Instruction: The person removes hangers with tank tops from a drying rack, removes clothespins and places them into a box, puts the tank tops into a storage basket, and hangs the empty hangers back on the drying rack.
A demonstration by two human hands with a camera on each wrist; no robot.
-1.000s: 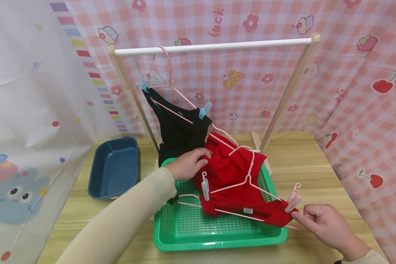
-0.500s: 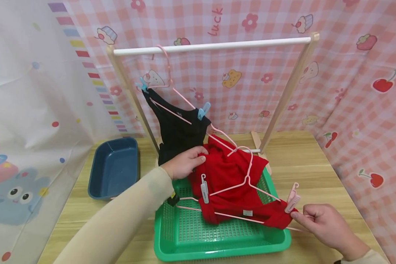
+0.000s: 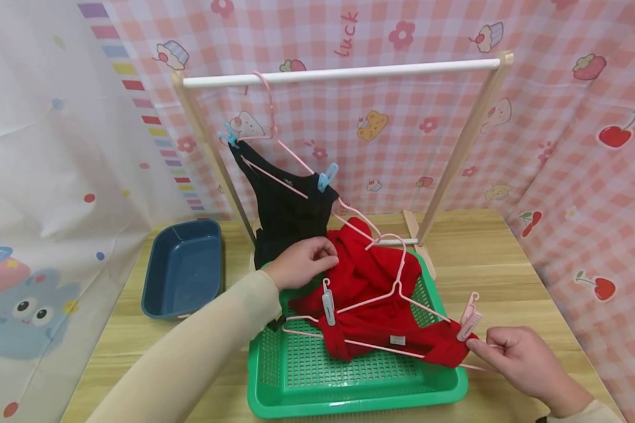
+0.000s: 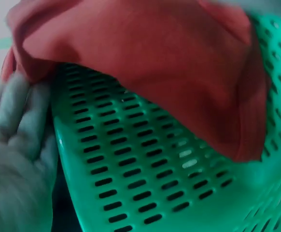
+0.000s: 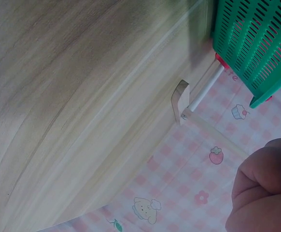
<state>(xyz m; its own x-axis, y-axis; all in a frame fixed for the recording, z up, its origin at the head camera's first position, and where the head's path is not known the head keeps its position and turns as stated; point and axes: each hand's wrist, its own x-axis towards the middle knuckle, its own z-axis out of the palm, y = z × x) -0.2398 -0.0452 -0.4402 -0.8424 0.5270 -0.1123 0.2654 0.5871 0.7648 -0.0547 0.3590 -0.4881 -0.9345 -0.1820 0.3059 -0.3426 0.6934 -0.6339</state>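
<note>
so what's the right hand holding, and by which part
The right hand pinches the slim pink hanger bearing the red fabric garment by its right end, near the pink plastic clip.

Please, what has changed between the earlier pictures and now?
The green basket slid slightly toward the person. The red garment is more bunched and spreads further left below the left hand; whether that hand let go is unclear. The right hand still grips the red garment's hanger. The black garment, rack and blue tub stayed.
</note>
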